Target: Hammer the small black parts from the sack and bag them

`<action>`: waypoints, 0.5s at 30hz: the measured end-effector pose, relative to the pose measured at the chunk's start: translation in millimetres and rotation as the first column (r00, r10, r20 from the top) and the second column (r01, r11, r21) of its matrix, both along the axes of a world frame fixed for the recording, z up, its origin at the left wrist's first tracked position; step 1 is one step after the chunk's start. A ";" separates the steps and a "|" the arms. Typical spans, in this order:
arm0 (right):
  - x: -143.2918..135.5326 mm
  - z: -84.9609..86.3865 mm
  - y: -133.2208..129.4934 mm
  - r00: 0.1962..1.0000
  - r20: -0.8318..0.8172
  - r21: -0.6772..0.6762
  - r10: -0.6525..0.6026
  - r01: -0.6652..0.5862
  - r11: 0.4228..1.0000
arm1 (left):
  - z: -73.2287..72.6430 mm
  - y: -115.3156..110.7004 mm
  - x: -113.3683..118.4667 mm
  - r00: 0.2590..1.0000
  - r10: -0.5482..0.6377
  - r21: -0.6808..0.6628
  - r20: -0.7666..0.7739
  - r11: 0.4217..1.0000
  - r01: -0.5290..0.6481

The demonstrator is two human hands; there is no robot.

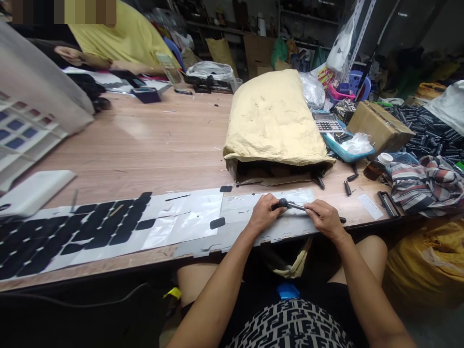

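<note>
The dark rod [296, 206] spans the gap between my two hands, just over a grey board [203, 245], with its round knob [282, 202] at my left fingertips. My left hand [266, 212] is pinched narrow at the knob's end; my right hand [326, 217] grips the shaft. Beyond sits a yellow sack [271, 116].

Black, boldly beige-lettered top [290, 325]
</note>
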State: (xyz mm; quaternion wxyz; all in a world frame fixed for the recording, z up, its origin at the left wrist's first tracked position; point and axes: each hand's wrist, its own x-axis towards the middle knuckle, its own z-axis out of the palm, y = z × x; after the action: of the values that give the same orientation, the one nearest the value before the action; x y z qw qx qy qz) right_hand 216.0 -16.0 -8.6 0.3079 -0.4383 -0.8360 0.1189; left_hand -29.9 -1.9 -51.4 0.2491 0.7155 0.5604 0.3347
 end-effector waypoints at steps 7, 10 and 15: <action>3.8 -5.7 21.9 0.982 0.046 0.079 -0.185 0.181 0.980 | -0.6 0.7 0.0 1.000 0.006 0.010 0.004 1.000 -0.006; 2.5 -15.2 33.1 0.952 0.118 0.132 -0.283 0.268 0.954 | 1.4 -1.0 -0.8 1.000 0.005 0.005 0.001 1.000 -0.005; 0.3 -28.2 39.2 0.943 0.131 0.162 -0.305 0.284 0.945 | 2.6 -4.0 -3.3 0.998 -0.024 0.008 0.057 1.000 0.023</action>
State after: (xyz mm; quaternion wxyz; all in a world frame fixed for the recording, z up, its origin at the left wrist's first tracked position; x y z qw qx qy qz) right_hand 216.3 23.3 -36.8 0.2866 -0.5436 -0.7886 -0.0222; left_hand -33.1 -5.9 -48.8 0.2664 0.7130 0.5433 0.3543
